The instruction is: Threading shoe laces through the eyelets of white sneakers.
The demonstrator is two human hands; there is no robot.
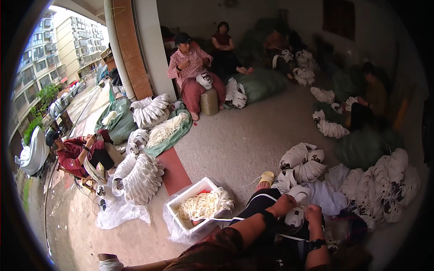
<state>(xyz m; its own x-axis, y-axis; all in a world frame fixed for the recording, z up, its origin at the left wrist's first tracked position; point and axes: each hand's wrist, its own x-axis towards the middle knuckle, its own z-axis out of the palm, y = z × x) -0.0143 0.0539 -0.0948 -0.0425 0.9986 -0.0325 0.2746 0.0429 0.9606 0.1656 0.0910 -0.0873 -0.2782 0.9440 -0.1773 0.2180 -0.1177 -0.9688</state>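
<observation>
A white shoe upper (294, 217) with eyelets rests on my lap between my hands. My left hand (282, 206) is closed at its left edge; the fingers hide whatever they may pinch. On the other side my right hand (313, 214), with a dark band on its wrist, is curled closed too and raised beside the upper. What it grips is too small to tell. Left of my knees stands a white foam box (174, 208) lined with clear plastic, full of cream laces (205, 204). A pale strand stretches from the box toward my lap.
Bundled white shoe uppers (304, 165) lie beyond my sandalled foot, with a larger heap (384, 185) at the right. Another stack (138, 178) stands left, near a seated person in dark red (74, 156). A person in a patterned top (190, 65) and others sit farther back among green sacks (260, 86).
</observation>
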